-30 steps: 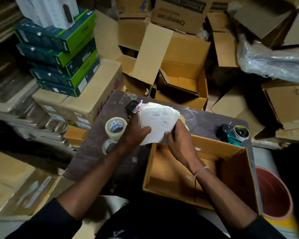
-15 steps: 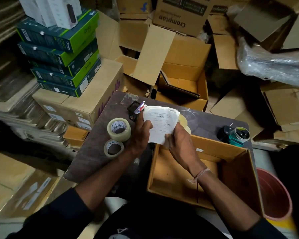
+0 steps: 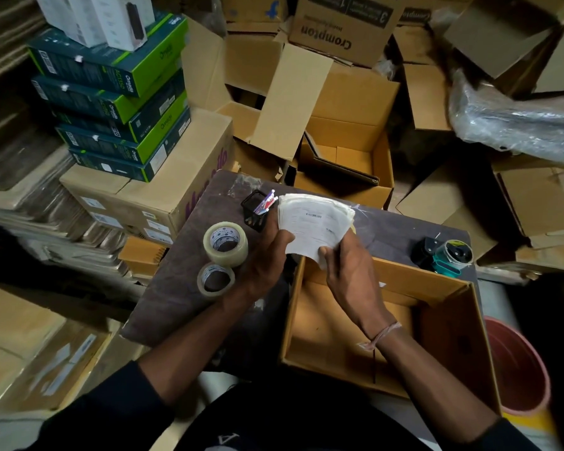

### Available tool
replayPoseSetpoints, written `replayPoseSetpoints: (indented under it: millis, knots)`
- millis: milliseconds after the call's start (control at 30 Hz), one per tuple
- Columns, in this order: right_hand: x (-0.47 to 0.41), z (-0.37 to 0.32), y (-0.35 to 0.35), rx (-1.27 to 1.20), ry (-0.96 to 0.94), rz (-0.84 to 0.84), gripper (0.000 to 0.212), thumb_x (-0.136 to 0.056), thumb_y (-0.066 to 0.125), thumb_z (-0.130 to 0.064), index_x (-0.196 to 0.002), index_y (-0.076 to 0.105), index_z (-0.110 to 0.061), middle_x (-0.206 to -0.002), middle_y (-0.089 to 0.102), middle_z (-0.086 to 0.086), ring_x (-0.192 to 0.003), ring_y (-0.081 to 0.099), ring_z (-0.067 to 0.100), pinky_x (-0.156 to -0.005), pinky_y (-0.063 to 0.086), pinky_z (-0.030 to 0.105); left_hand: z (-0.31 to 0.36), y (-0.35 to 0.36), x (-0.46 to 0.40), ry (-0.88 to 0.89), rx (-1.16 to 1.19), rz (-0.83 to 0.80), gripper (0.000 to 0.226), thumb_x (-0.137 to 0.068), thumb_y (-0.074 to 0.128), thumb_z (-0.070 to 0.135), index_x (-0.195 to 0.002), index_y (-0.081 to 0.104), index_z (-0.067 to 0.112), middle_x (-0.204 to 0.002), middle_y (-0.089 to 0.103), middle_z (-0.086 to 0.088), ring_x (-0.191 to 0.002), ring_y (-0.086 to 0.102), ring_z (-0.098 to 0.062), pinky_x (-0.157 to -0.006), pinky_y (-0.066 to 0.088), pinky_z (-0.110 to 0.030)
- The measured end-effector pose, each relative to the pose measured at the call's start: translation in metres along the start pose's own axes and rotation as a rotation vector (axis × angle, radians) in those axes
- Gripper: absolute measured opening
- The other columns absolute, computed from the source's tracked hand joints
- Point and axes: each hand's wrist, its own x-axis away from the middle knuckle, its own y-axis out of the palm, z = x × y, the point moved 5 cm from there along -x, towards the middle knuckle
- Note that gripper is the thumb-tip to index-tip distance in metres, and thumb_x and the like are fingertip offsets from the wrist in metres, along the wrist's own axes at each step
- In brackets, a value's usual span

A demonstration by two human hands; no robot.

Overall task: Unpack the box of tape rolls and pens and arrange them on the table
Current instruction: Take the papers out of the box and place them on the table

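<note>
A: What's around the work area?
B: Left: stack of green-and-teal boxes on a big brown carton, white boxes on top of the stack.
A: Behind?
B: Pile of open cardboard cartons, one printed "Crompton", upside down. Crumpled clear plastic wrap far right.
A: Lower right?
B: Reddish-pink bucket, just beside the near right corner. Flattened cardboard sheets lower left.
</note>
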Motion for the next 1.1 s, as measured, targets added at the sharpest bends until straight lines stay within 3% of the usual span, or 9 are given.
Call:
replayPoseSetpoints:
  millis: [67, 133, 233, 333, 433, 567, 833, 933, 1100]
  knots:
    - [0.002, 0.001, 0.004, -0.023, 0.014, -0.025, 0.04, -0.101, 0.051, -0.035, -0.137, 0.043, -0.02, -0.121, 0.061, -0.009, -0.101, 0.056, 0.001, -0.078, 0.053, 0.011, -0.022, 0.001, -0.011, 0.049, 0.001, -0.007, 0.075, -0.081, 0.05, 0.034, -0.154, 0.031, 0.034, -0.154, 0.044, 0.001, -0.137, 0.044, -0.021, -0.113, 0.039, -0.045]
    - [0.001, 0.003, 0.007, 0.005, 0.009, -0.055, 0.038, -0.101, 0.05, -0.036, -0.135, 0.045, -0.02, -0.123, 0.065, -0.004, -0.103, 0.063, 0.008, -0.079, 0.059, 0.022, -0.04, 0.006, -0.019, 0.027, -0.015, -0.038, 0.071, -0.078, 0.05, 0.037, -0.148, 0.034, 0.043, -0.145, 0.051, 0.004, -0.13, 0.049, -0.02, -0.107, 0.043, -0.051]
    - [-0.013, 0.005, 0.007, 0.079, 0.04, -0.149, 0.037, -0.099, 0.051, -0.035, -0.132, 0.045, -0.02, -0.124, 0.067, 0.003, -0.108, 0.067, 0.02, -0.081, 0.061, 0.041, -0.016, 0.0, -0.009, -0.034, 0.014, -0.068, 0.048, -0.085, 0.048, 0.021, -0.132, 0.039, 0.027, -0.117, 0.06, 0.001, -0.103, 0.059, -0.006, -0.088, 0.049, -0.026]
    - [-0.03, 0.0, 0.008, 0.053, 0.143, -0.324, 0.039, -0.097, 0.058, -0.024, -0.134, 0.048, -0.017, -0.129, 0.066, 0.003, -0.108, 0.066, 0.021, -0.084, 0.06, 0.039, -0.008, -0.011, -0.017, 0.0, 0.082, -0.102, 0.024, -0.099, 0.047, 0.008, -0.122, 0.042, 0.011, -0.106, 0.059, 0.008, -0.091, 0.058, 0.005, -0.071, 0.045, -0.007]
    - [-0.041, -0.015, 0.012, -0.033, 0.202, -0.509, 0.036, -0.097, 0.058, -0.02, -0.133, 0.055, -0.019, -0.127, 0.066, -0.003, -0.093, 0.062, 0.012, -0.074, 0.052, 0.027, -0.017, -0.034, -0.026, -0.079, 0.186, -0.087, 0.033, -0.098, 0.054, 0.02, -0.129, 0.053, 0.009, -0.113, 0.065, 0.002, -0.098, 0.063, -0.011, -0.077, 0.051, -0.019]
    - [-0.055, -0.039, 0.028, -0.018, 0.216, -0.474, 0.025, -0.093, 0.06, -0.026, -0.116, 0.062, -0.017, -0.115, 0.07, 0.0, -0.1, 0.066, 0.02, -0.087, 0.057, 0.044, -0.04, -0.066, -0.026, -0.173, 0.324, -0.009, 0.023, -0.094, 0.058, 0.018, -0.116, 0.062, 0.012, -0.114, 0.072, -0.007, -0.105, 0.068, -0.027, -0.091, 0.055, -0.045]
    - [-0.072, -0.072, 0.124, 0.183, 0.066, -0.732, 0.024, -0.09, 0.061, -0.023, -0.107, 0.065, -0.007, -0.105, 0.068, 0.009, -0.097, 0.065, 0.029, -0.085, 0.055, 0.046, -0.108, -0.142, 0.009, -0.387, 0.449, 0.126, 0.023, -0.096, 0.059, 0.011, -0.118, 0.064, 0.015, -0.106, 0.072, -0.01, -0.098, 0.069, -0.026, -0.087, 0.056, -0.046]
    - [-0.067, -0.081, 0.168, 0.281, 0.005, -0.829, 0.022, -0.091, 0.06, -0.023, -0.107, 0.065, -0.009, -0.105, 0.065, 0.007, -0.097, 0.06, 0.026, -0.079, 0.047, 0.032, -0.135, -0.175, 0.024, -0.422, 0.441, 0.182, 0.02, -0.095, 0.065, 0.007, -0.112, 0.068, 0.017, -0.098, 0.076, -0.003, -0.084, 0.073, -0.016, -0.066, 0.062, -0.033]
    - [-0.045, -0.089, 0.239, 0.351, -0.027, -0.875, 0.042, -0.092, 0.061, -0.025, -0.126, 0.061, -0.001, -0.127, 0.062, 0.02, -0.12, 0.057, 0.035, -0.098, 0.044, 0.036, -0.18, -0.212, 0.05, -0.594, 0.394, 0.28, 0.022, -0.092, 0.064, -0.007, -0.114, 0.063, -0.009, -0.065, 0.066, -0.009, -0.042, 0.062, -0.009, -0.038, 0.05, -0.019]
